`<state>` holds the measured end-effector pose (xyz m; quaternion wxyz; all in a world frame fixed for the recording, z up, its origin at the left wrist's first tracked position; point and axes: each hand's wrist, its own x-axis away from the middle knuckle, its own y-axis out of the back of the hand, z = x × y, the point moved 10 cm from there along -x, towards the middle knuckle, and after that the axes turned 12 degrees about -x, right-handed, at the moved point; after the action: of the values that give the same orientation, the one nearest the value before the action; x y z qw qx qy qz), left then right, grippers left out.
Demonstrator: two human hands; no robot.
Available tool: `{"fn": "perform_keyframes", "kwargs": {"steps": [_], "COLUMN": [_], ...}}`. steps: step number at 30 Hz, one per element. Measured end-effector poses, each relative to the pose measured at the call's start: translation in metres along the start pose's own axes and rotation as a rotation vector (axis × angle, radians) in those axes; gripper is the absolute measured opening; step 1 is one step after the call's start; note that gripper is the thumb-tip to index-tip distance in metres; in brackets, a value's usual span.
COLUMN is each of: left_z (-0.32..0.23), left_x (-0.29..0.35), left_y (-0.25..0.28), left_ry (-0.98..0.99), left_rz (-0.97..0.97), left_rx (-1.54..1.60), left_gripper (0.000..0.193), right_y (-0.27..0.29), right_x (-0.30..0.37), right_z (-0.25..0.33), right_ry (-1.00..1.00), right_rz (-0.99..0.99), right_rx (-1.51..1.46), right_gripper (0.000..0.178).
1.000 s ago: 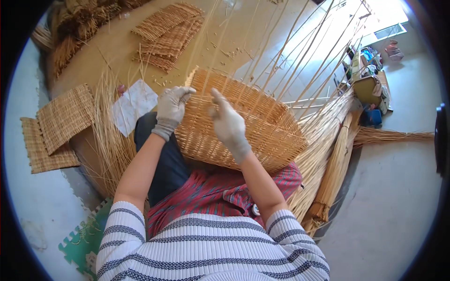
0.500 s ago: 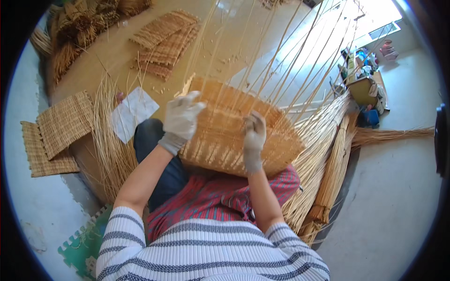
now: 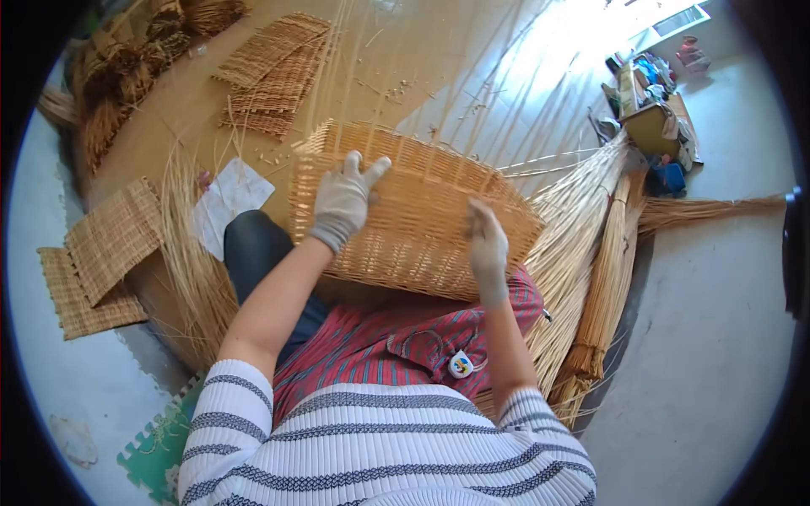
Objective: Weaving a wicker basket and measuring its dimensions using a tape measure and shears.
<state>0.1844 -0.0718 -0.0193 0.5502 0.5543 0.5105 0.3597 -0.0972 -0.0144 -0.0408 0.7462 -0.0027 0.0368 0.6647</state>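
Note:
A half-made wicker basket [image 3: 405,240] of golden-brown strands rests tilted on my lap, its long uncut stakes fanning up and away from the far edge. My left hand [image 3: 342,202], in a pale glove, lies against the near woven wall with its fingers spread and touching the weave. Toward the basket's right part is my right hand [image 3: 488,253], also gloved. Its fingertips point up beside the wall and are smeared by motion, so whether they pinch a strand does not show. A red striped cloth [image 3: 363,346] covers my lap below the basket.
Bundles of pale strands [image 3: 582,219] lie to the right. Loose strands [image 3: 194,253] and a white sheet [image 3: 232,202] are at the left. Woven panels [image 3: 114,240] lie far left, with more panels [image 3: 274,76] on the floor ahead. A cluttered cabinet [image 3: 645,126] stands back right.
The basket has turned slightly, showing more of its left end. My left hand's fingers have spread out against the wall. My right hand has shifted right and a little down.

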Motion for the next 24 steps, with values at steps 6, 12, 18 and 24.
{"fn": "perform_keyframes", "kwargs": {"steps": [6, 12, 18, 24], "left_z": [0.031, 0.022, -0.023, -0.22], "left_x": [-0.091, -0.117, -0.06, 0.121], "left_y": [-0.019, -0.024, -0.005, -0.017], "left_ry": [0.08, 0.101, -0.122, -0.281], "left_rz": [0.054, 0.25, -0.029, 0.601], "left_rx": [0.12, 0.046, 0.299, 1.422], "left_gripper": [0.058, 0.061, 0.068, 0.061], "right_y": [0.006, 0.017, 0.023, -0.006], "right_x": [0.21, 0.265, 0.202, 0.143], "right_z": [0.031, 0.031, 0.065, 0.075], "right_ry": [-0.338, -0.394, -0.344, 0.136], "right_rz": [0.785, 0.519, 0.379, 0.1], "right_rx": [0.887, 0.899, 0.55, 0.428], "right_gripper": [0.042, 0.044, 0.054, 0.057]}}
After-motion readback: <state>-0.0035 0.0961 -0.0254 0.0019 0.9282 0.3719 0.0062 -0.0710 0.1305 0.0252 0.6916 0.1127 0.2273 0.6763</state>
